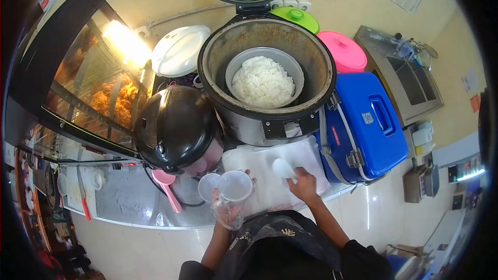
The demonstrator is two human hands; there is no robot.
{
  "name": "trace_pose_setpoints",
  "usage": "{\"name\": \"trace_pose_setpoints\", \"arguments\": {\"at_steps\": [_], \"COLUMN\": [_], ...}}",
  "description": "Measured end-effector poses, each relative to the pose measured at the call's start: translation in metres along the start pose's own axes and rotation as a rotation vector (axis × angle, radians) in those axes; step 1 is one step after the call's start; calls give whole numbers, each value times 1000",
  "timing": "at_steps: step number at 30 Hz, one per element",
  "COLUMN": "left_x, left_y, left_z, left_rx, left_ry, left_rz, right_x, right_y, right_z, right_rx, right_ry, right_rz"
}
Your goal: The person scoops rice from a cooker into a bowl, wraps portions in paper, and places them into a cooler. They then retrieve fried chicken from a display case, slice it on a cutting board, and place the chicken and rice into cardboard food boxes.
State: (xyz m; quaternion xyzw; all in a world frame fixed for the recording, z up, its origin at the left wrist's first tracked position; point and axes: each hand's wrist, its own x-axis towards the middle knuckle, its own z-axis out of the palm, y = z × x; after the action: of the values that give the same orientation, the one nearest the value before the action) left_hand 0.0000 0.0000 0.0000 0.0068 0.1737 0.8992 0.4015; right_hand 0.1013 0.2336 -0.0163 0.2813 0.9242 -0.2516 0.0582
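My left hand (227,211) is closed around a clear plastic cup (236,186), its open mouth facing up, near the counter's front edge. A second round clear cup (208,186) overlaps it on the left. In my right hand (303,184) is a white rice paddle (282,168), its rounded blade pointing left over pale paper sheets (259,161). Behind both hands stands a large rice cooker (270,134), lid raised. Inside it sits a smaller metal pot (233,79) with white cooked rice (264,82) heaped in it.
A closed dark cooker (176,124) and a lit display case (67,124) of fried food stand left. A pink scoop (169,192) and a red-handled knife (83,194) lie on the counter (129,202). A blue cooler box (363,129) stands right.
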Motion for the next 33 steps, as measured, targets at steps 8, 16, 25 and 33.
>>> {"name": "trace_pose_setpoints", "arguments": {"at_steps": [8, 16, 25, 33], "left_x": [-3, 2, 42, 20], "left_y": [5, -14, 1, 1], "left_z": [-8, -24, 24, 23], "left_rx": [-255, -238, -165, -2], "left_ry": [-101, 111, 35, 164], "left_rz": [44, 90, -28, -146], "right_x": [-18, -6, -15, -5], "right_y": [-22, 9, -85, -128], "right_z": [73, -9, -103, -136], "right_rx": [-9, 67, -46, -353], "right_ry": [-194, -37, 59, 84], "right_rz": [-565, -21, -593, -848]}}
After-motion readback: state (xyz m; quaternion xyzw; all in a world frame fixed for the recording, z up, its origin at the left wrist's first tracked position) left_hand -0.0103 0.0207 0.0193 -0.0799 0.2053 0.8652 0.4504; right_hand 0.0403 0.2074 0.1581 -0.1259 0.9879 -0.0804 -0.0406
